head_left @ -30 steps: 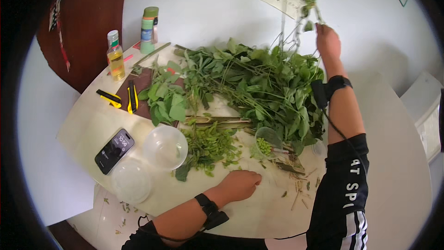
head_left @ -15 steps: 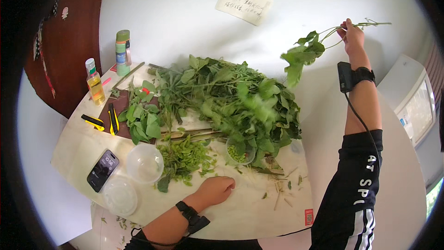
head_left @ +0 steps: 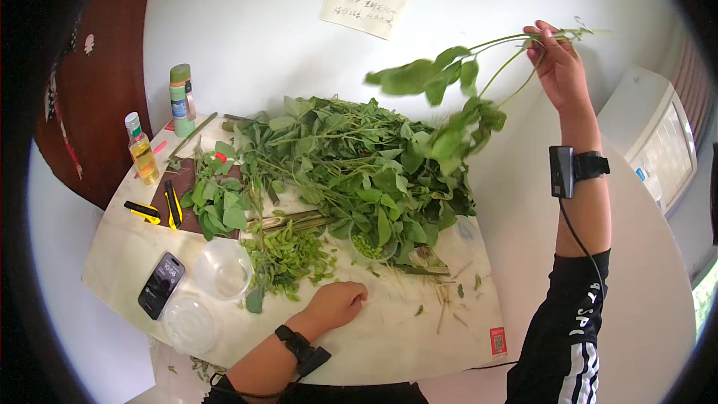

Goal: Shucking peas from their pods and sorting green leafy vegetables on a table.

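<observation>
My right hand (head_left: 557, 60) is raised at the upper right, fingers closed on leafy stems (head_left: 456, 78) that hang out leftward over a big heap of leafy plants (head_left: 336, 142). My left hand (head_left: 338, 301) rests loosely curled on the table (head_left: 389, 344) near a pile of green pods (head_left: 292, 258); its fingertips are hidden, so I cannot see whether anything is in them. A bowl of shelled green beans (head_left: 368, 249) is partly under the leaves, right of the pods.
To the left are a phone (head_left: 161, 284), clear container (head_left: 223, 269), lid (head_left: 188, 323), two yellow-black cutters (head_left: 172, 206), brown board (head_left: 187, 179), oil bottle (head_left: 142, 151) and green flask (head_left: 181, 97). A white wall (head_left: 262, 30) backs the table. A white appliance (head_left: 651, 135) stands right.
My right hand has lifted the stems away from the heap, up and to the right, and their leaves now swing out leftward. My left hand stays on the table. The view has shifted somewhat.
</observation>
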Tool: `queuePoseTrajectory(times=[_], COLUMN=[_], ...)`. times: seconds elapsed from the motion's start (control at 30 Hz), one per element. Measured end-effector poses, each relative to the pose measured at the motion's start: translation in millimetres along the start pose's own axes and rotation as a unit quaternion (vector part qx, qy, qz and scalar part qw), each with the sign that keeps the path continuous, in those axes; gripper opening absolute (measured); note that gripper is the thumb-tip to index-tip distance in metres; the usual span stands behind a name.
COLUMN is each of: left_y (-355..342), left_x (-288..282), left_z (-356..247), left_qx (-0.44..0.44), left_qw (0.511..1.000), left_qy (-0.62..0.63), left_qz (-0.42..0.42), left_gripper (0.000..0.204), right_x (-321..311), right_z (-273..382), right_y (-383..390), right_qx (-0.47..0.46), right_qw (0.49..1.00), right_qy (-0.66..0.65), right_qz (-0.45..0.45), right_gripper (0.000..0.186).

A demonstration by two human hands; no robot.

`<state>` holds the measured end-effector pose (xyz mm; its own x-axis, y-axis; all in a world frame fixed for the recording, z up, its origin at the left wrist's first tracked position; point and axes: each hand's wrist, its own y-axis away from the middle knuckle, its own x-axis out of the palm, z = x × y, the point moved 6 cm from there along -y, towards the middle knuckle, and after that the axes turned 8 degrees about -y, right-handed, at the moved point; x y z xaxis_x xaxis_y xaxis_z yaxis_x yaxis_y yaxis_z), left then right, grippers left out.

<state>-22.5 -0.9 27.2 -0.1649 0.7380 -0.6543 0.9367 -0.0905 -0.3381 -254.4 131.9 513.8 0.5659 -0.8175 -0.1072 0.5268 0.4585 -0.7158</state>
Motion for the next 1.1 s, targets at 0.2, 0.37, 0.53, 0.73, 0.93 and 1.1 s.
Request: queuePoseTrajectory(times=[0.2, 0.37, 0.53, 0.73, 0.93, 1.1], left_y=[1.5, 1.0, 4.2, 11.4, 7.3, 10.6], left_x=[-0.9, -0.9, -1.6, 5.1, 8.3, 4.2], left_z=[3.1, -0.8, 0.9, 10.9, 11.1, 12.5], left_qx=[0.013, 0.019, 0.017, 0.002, 0.002, 0.008], left_qw=[1.0, 1.0, 0.999, 0.999, 1.0, 1.0], left_qy=[-0.021, -0.013, -0.012, 0.012, 0.0, 0.0], left_qz=[-0.013, -0.017, -0.025, -0.044, -0.011, -0.005], left_gripper=[0.011, 0.011, 0.011, 0.012, 0.012, 0.012], right_x=[81.0, 134.2, 167.7, 201.3, 257.5, 336.2], right_z=[-12.1, -0.9, -2.2, -16.0, -60.5, -126.1], right_y=[51.5, 87.5, 94.8, 88.2, 84.6, 67.1], right_qx=[0.072, 0.079, 0.092, 0.105, 0.14, 0.12], right_qw=[0.985, 0.968, 0.959, 0.96, 0.954, 0.941], right_qy=[-0.043, -0.041, -0.042, -0.016, 0.122, 0.167], right_qz=[0.152, 0.236, 0.263, 0.26, 0.237, 0.267], right_gripper=[0.026, 0.029, 0.029, 0.027, 0.031, 0.032])
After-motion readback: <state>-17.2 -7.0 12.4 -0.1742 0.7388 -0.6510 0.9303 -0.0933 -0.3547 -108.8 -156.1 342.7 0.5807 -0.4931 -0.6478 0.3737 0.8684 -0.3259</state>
